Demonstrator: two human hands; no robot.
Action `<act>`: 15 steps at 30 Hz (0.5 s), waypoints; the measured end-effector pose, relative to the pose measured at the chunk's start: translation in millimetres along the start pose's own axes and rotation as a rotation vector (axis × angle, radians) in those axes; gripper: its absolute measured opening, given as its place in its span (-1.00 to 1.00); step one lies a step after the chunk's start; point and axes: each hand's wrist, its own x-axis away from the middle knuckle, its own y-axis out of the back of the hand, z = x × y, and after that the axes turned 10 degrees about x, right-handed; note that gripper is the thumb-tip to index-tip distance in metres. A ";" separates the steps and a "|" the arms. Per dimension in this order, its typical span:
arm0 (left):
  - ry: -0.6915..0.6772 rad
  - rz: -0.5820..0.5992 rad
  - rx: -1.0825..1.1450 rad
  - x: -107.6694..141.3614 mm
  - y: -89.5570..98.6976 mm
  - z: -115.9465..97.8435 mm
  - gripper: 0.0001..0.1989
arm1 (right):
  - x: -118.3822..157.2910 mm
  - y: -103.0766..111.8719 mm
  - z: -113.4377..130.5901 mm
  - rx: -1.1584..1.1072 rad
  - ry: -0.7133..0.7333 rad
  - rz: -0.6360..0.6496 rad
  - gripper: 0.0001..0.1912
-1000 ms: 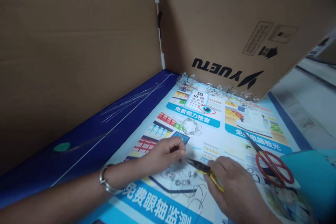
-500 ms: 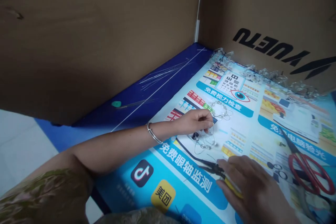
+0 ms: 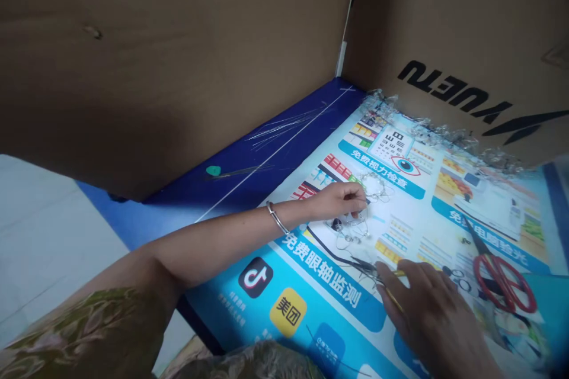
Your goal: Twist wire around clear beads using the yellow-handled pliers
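My left hand [image 3: 344, 200], with a silver bangle at its wrist, is pinched over the printed sheet on a piece of thin wire. Below its fingers hangs or lies a tangle of wire with clear beads [image 3: 353, 234]. A wire ring with clear beads [image 3: 374, 185] lies just beyond the fingertips. My right hand [image 3: 422, 302] is wrapped round yellow-handled pliers [image 3: 393, 290], whose dark jaws point left towards the beaded wire. Red-handled scissors [image 3: 502, 278] lie to the right of my right hand.
Cardboard walls [image 3: 200, 41] stand at the left and back. Several clear beaded wire pieces [image 3: 444, 133] line the sheet's far edge. Loose wires [image 3: 288, 124] and a small green object [image 3: 213, 171] lie on the blue surface at left.
The view has shifted slightly, so the scene sits a little differently. The pliers' handles look more spread in my right hand. My left hand keeps its pinch near the beaded wire.
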 end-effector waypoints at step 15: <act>-0.014 -0.140 -0.067 -3.6 -20.9 -7.0 -0.89 | 33.3 12.6 -43.6 0.026 -0.269 -0.021 -0.71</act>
